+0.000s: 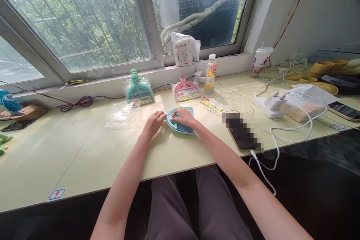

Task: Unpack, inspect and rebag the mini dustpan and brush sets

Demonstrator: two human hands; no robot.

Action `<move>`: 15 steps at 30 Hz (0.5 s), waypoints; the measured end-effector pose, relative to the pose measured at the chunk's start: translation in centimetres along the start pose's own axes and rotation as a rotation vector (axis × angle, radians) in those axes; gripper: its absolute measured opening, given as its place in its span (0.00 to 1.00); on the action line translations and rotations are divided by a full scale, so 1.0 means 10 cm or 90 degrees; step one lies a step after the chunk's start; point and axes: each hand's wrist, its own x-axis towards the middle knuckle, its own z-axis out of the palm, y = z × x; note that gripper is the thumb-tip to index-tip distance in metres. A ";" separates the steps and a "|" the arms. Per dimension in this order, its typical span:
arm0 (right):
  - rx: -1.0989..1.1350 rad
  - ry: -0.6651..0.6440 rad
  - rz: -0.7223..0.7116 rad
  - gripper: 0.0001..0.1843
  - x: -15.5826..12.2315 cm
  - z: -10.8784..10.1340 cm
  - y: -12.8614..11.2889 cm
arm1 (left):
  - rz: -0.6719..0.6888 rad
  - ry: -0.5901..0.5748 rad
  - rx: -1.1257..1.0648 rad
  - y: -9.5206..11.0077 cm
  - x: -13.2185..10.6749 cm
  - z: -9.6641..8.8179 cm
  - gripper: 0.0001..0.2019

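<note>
A teal mini dustpan and brush set (180, 129) lies flat on the table in front of me, its wide end to the right. My left hand (153, 123) is closed around the handle end at its left. From above, my right hand (184, 115) grips the body near the handle with bent fingers, covering part of it. Just beyond, a packaged green dustpan and brush set (140, 92) and a packaged pink one (186, 89) stand near the sill. Crumpled clear plastic wrapping (122, 116) is left of my hands, and a yellow-green label card (211, 105) is to the right.
A juice bottle (210, 75) and a wrapped tissue pack (183, 52) are by the window. To the right are a phone (243, 135), a power strip (268, 108) with white cables, and a paper cup (260, 63). A cable bundle (81, 102) runs at the back left.
</note>
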 end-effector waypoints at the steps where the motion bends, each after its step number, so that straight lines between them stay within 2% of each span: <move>1: 0.004 0.000 -0.002 0.09 0.00 0.00 -0.01 | 0.007 -0.019 0.003 0.00 0.00 0.01 0.14; 12: -0.062 -0.038 0.011 0.09 0.01 -0.03 -0.06 | -0.024 -0.071 0.028 0.01 0.01 0.15 0.16; 15: -0.046 -0.019 0.020 0.09 -0.01 -0.01 -0.07 | -0.049 -0.047 -0.009 0.02 -0.01 0.15 0.16</move>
